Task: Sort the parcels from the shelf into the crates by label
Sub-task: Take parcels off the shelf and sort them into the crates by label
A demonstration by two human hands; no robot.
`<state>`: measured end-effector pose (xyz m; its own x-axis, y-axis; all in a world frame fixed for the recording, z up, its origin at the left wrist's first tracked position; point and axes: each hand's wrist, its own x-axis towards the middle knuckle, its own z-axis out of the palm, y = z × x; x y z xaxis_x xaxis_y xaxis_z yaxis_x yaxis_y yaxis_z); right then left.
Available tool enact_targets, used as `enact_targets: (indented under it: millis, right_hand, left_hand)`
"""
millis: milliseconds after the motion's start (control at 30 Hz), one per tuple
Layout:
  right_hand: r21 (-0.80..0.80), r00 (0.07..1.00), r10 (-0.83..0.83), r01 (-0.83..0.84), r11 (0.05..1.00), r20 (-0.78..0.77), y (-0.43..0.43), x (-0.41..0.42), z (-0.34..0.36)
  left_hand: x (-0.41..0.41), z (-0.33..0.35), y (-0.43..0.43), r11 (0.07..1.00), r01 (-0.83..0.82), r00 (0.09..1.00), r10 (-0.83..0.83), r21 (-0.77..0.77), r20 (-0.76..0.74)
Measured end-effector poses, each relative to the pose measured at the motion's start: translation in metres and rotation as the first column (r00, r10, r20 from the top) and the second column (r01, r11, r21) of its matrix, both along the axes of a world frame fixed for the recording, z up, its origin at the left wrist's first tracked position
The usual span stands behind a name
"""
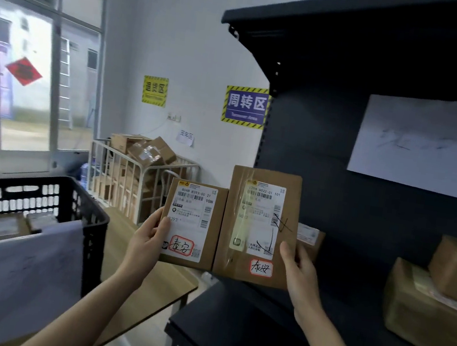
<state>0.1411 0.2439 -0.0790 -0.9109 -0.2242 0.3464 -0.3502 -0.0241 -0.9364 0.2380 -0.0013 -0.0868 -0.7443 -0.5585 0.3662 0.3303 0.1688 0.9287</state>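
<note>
Holding both arms out in front, elbows low and forearms angled up and inward, the person had a parcel in each hand; left hand [149,238] gripped the smaller parcel [211,247] by its left edge, thumb pressed on the front of the label and fingers tucked behind; right hand [299,275] gripped the taller parcel [250,274] by its lower right edge the same way, thumb in front and fingers out of sight behind. Both parcels stood upright, labels facing the camera, side by side with their inner edges just about touching; each had a red-bordered handwritten sticker near the bottom.

Room-wise: the parcels hung in the air right at the front left corner of the dark shelf [226,335]; the taller one sat above the shelf's lower board, the smaller one above the wooden table [151,283]; the upper shelf board was well overhead. Black crate [27,182] sat to the left on the table, apart from the left forearm, with a few parcels inside and a white sheet [30,261] on its near side; open air between crate and shelf. More parcels were on the shelf: a small one [311,238] just behind the right thumb, and two stacked boxes [431,315] well off to the right.
</note>
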Motion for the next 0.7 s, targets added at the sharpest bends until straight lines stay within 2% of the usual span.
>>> enact_targets:
  millis: [200, 700]
  right_hand:
    - [-0.041, 0.993, 0.118, -0.117, 0.992, 0.018, -0.083, 0.017, -0.002]
    - [-0.023, 0.952, 0.307, -0.307, 0.952, 0.003, -0.310, 0.098, -0.014]
  left_hand:
    - [0.046, 0.002, -0.074, 0.993, -0.114, 0.993, 0.114, 0.010, 0.028]
    - [0.176, -0.006, -0.268, 0.932, -0.361, 0.931, 0.360, 0.003, 0.056]
